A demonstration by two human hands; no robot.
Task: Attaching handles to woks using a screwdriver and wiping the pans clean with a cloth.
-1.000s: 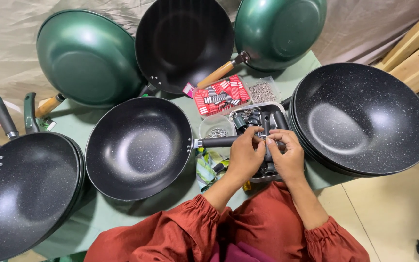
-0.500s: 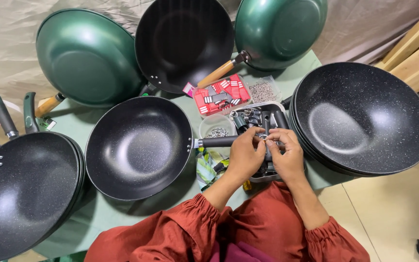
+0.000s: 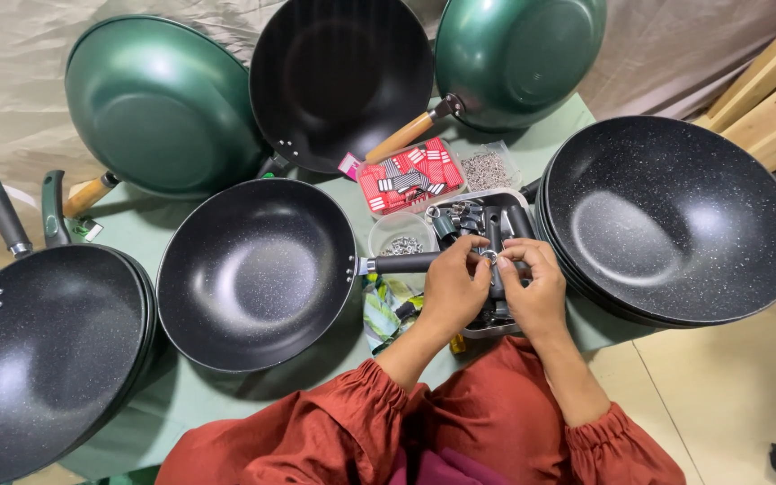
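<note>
Head view shows almost no change from a moment ago: your left hand (image 3: 454,292) and right hand (image 3: 536,289) stay pinched together on a small metal part (image 3: 489,256) at the handle (image 3: 410,262) end of the middle pan (image 3: 256,272), over the tray (image 3: 482,330), so fitting continues.

My left hand (image 3: 453,292) and right hand (image 3: 536,289) meet at the end of the black handle (image 3: 410,262) of the speckled black wok (image 3: 255,272) in front of me, fingertips pinching something small there, too tiny to make out. Just beyond my hands lies a tray of black handles (image 3: 482,220). A stack of black woks (image 3: 671,216) stands to the right.
</note>
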